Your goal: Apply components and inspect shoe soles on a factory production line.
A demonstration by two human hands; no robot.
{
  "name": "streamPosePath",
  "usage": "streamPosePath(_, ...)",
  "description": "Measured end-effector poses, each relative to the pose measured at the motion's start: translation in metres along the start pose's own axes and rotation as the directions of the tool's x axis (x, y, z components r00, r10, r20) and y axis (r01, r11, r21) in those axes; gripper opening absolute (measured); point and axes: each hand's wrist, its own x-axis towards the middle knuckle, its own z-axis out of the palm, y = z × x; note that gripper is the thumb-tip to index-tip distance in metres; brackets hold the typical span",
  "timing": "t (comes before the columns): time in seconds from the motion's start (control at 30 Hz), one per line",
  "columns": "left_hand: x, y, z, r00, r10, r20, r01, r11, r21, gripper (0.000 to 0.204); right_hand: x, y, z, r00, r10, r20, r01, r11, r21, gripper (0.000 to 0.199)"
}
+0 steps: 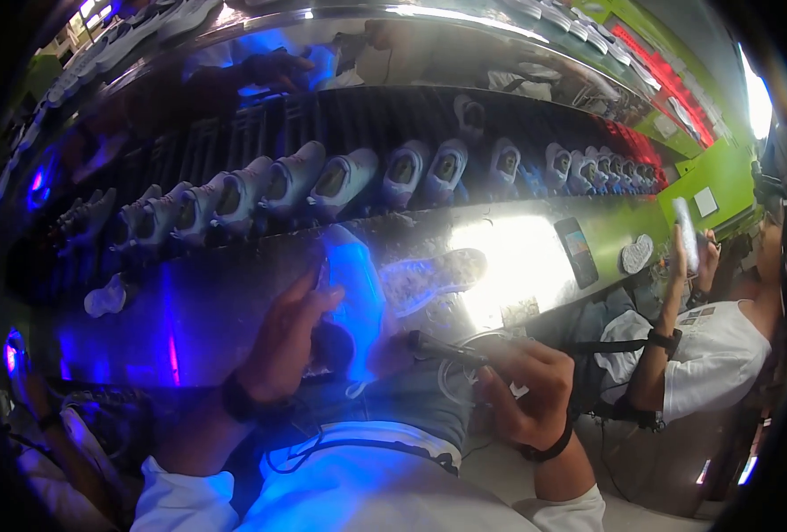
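Here your left hand (289,341) is wrapped around a white shoe (353,293), holding it upright in front of your lap, just past the near edge of the shiny surface (216,301). The fingers clasp it from the left side, so the face of the shoe turned toward your right stays bare. That seems to be why you hold it this way: your right hand (522,386) is closed around a dark pen-like tool (446,349), gripped near its back end and aimed leftward with its tip close to the shoe's lower part. A thin cable (451,377) loops beside that hand, probably the tool's lead.

Strong blue light washes over the shoe, so its seams and material cannot be read, and you cannot tell whether the tool tip touches it or stops just short. Another pale shoe (433,277) lies on its side on the surface, just beyond the one you hold. Farther back, a row of white shoes (322,182) stands on a dark slatted conveyor (189,151), toes toward you; the far ones blur out. A dark handheld device (576,250) lies on the surface, partly lost in glare. At the right a co-worker (712,355) holds up another shoe, cut off by the dark rim.
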Motion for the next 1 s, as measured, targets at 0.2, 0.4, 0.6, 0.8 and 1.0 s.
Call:
streamPosePath(0.2, -0.009, 0.016, 0.007, 0.959, -0.279, -0.055, 0.272, 0.956, -0.110, 0.037, 0.016, 0.007, -0.008, 0.989, -0.146, -0.015, 0.143, 0.983, -0.115, 0.027)
streamPosePath(0.4, -0.016, 0.025, 0.009, 0.961, -0.276, 0.017, 0.272, 0.953, 0.136, 0.048, 0.029, 0.010, -0.013, 0.966, -0.258, -0.024, 0.252, 0.957, -0.142, 0.032)
streamPosePath(0.6, -0.017, 0.016, 0.001, 0.845, -0.413, 0.340, 0.512, 0.809, -0.289, 0.043, 0.029, 0.017, -0.014, 0.940, -0.336, -0.061, 0.319, 0.929, -0.188, 0.037)
streamPosePath(0.8, -0.020, -0.012, -0.015, 0.771, -0.329, 0.546, 0.455, 0.884, -0.109, 0.091, 0.026, 0.024, -0.008, 0.924, -0.370, -0.099, 0.354, 0.923, -0.151, 0.035)
streamPosePath(1.0, -0.020, -0.010, -0.005, 0.753, -0.286, 0.593, 0.601, 0.666, -0.442, 0.067, 0.019, 0.041, 0.003, 0.932, -0.331, -0.146, 0.321, 0.943, -0.092, 0.032)
